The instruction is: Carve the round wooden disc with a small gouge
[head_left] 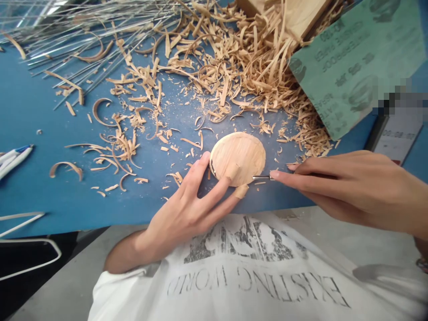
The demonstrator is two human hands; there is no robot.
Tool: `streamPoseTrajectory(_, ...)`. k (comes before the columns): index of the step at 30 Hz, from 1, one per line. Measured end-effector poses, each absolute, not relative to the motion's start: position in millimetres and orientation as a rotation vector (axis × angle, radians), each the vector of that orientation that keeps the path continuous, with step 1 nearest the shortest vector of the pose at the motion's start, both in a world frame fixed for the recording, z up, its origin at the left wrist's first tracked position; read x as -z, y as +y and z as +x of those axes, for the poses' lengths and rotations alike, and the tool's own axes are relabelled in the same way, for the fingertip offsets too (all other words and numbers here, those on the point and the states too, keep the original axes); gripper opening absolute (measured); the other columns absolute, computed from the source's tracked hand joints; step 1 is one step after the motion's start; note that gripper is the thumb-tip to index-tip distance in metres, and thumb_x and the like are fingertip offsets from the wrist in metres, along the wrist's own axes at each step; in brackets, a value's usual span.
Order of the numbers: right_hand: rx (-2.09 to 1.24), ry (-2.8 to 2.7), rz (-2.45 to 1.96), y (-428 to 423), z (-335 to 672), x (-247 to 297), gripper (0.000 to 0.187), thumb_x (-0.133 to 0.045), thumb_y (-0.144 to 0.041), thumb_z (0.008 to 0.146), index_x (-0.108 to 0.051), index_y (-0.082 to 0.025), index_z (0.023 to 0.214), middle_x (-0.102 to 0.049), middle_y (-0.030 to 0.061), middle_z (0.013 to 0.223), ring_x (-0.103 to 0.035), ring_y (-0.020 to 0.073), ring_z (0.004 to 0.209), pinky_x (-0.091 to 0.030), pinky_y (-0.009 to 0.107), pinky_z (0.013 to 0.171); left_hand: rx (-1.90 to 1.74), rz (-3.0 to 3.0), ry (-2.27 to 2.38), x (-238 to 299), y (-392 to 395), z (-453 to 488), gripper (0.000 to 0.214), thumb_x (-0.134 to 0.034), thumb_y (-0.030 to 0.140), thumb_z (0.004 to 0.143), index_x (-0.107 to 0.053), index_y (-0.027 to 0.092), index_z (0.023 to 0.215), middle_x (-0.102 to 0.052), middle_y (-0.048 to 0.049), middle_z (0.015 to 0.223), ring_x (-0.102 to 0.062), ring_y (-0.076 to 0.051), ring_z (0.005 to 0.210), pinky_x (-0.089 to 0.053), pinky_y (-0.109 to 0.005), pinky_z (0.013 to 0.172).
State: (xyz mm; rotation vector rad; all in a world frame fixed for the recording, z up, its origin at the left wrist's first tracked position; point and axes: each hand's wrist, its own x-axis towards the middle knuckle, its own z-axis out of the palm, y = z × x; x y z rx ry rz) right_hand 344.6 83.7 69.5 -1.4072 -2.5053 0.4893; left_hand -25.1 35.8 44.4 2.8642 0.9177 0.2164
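Observation:
A pale oval wooden disc [245,154] lies near the table's front edge, with a cut line along its rim and a dark mark at its left side. My left hand [195,203] holds it steady: one fingertip is at its left edge, and two fingers with tan tape on their tips press at its front. From the right, my right hand [347,187] grips a carving tool [261,177], whose handle is hidden in the closed fingers. The tool's thin metal blade meets the disc's lower right rim.
Curled wood shavings [234,67] heap at the back and scatter leftward. Green sandpaper [361,67] lies at the right, by a grey device [396,129]. Thin clear rods [96,40] spread at the back left. Pens [15,160] and a white bent wire [30,240] are at the left.

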Motion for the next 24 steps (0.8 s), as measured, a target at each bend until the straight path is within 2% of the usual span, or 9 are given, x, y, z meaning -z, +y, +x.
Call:
streamPoseTrajectory(3,-0.597,-2.61,-1.286,97.8,342.6,-74.3,0.043,-0.076,-0.046,0.112,-0.076,-0.041,0.156,-0.082,0.0005,0.111,-0.076,0.0207,0.087,-0.062,0.035,0.073,-0.189,2.891,0.918,-45.6,37.5,-24.5,0.088,-0.084,0.008,0.1,-0.049,0.011,0.18,-0.064,-0.021,0.174,-0.057,-0.056,0.166,-0.055,-0.068,0.139)
streamPoseTrajectory(6,-0.701,-2.783,-0.933,112.5,342.8,-79.0,0.049,-0.062,-0.03,0.118,-0.068,-0.041,0.165,-0.082,-0.0024,0.108,-0.072,0.017,0.078,-0.053,0.035,0.063,-0.174,2.889,0.918,-48.8,39.8,-23.6,0.078,-0.076,0.008,0.106,-0.05,0.012,0.18,-0.069,-0.0158,0.17,-0.064,-0.054,0.159,-0.056,-0.067,0.137)
streamPoseTrajectory(8,-0.716,-2.848,-0.748,120.2,343.4,-80.9,0.052,-0.053,-0.023,0.119,-0.064,-0.036,0.168,-0.081,-0.0025,0.105,-0.068,0.0153,0.072,-0.047,0.036,0.058,-0.191,2.867,0.917,-50.5,40.5,-23.4,0.079,-0.076,0.007,0.106,-0.049,0.009,0.18,-0.07,-0.016,0.168,-0.065,-0.056,0.157,-0.055,-0.067,0.137)
streamPoseTrajectory(10,-0.697,-2.865,-0.689,125.5,343.1,-81.4,0.051,-0.049,-0.02,0.12,-0.063,-0.031,0.168,-0.08,-0.0014,0.104,-0.065,0.0149,0.068,-0.045,0.037,0.058,-0.187,2.822,0.91,-50.9,40.1,-23.8,0.084,-0.078,0.006,0.104,-0.047,0.007,0.181,-0.07,-0.0179,0.169,-0.058,-0.058,0.163,-0.052,-0.069,0.14)
streamPoseTrajectory(13,-0.711,-2.858,-0.655,130.3,340.9,-80.0,0.05,-0.049,-0.02,0.12,-0.066,-0.031,0.166,-0.075,-0.0017,0.096,-0.057,0.0149,0.064,-0.042,0.037,0.057,-0.192,2.765,0.906,-49.2,38.7,-24.7,0.087,-0.082,0.009,0.103,-0.046,0.009,0.182,-0.066,-0.0198,0.175,-0.04,-0.056,0.176,-0.044,-0.071,0.145)
streamPoseTrajectory(16,-0.791,-2.836,-0.641,131.5,340.4,-77.1,0.051,-0.049,-0.018,0.119,-0.07,-0.034,0.163,-0.069,-0.0037,0.087,-0.049,0.014,0.062,-0.037,0.035,0.057,-0.22,2.783,0.903,-46.7,38.2,-24.2,0.079,-0.08,0.016,0.107,-0.049,0.01,0.18,-0.065,-0.0194,0.176,-0.041,-0.053,0.177,-0.046,-0.072,0.144)
streamPoseTrajectory(18,-0.812,-2.825,-0.661,129.2,342.2,-74.9,0.05,-0.05,-0.018,0.119,-0.071,-0.035,0.161,-0.071,-0.0038,0.089,-0.053,0.0127,0.065,-0.04,0.033,0.059,-0.249,2.815,0.901,-45.7,38.7,-22.9,0.075,-0.078,0.019,0.109,-0.052,0.008,0.178,-0.069,-0.0197,0.17,-0.047,-0.052,0.174,-0.051,-0.07,0.142)
streamPoseTrajectory(20,-0.777,-2.822,-0.679,124.0,344.4,-72.9,0.047,-0.052,-0.019,0.12,-0.073,-0.034,0.16,-0.077,-0.0022,0.096,-0.064,0.0124,0.072,-0.048,0.031,0.065,-0.263,2.842,0.903,-45.3,39.2,-21.7,0.074,-0.08,0.02,0.108,-0.054,0.006,0.176,-0.071,-0.0203,0.167,-0.052,-0.053,0.171,-0.054,-0.068,0.139)
streamPoseTrajectory(24,-0.598,-2.803,-0.707,109.5,344.3,-70.4,0.046,-0.06,-0.015,0.116,-0.075,-0.032,0.156,-0.083,-0.0012,0.106,-0.082,0.0169,0.095,-0.068,0.031,0.091,-0.28,2.864,0.915,-45.4,39.7,-20.7,0.069,-0.08,0.022,0.108,-0.059,0.009,0.173,-0.072,-0.0177,0.166,-0.06,-0.049,0.166,-0.058,-0.066,0.136)
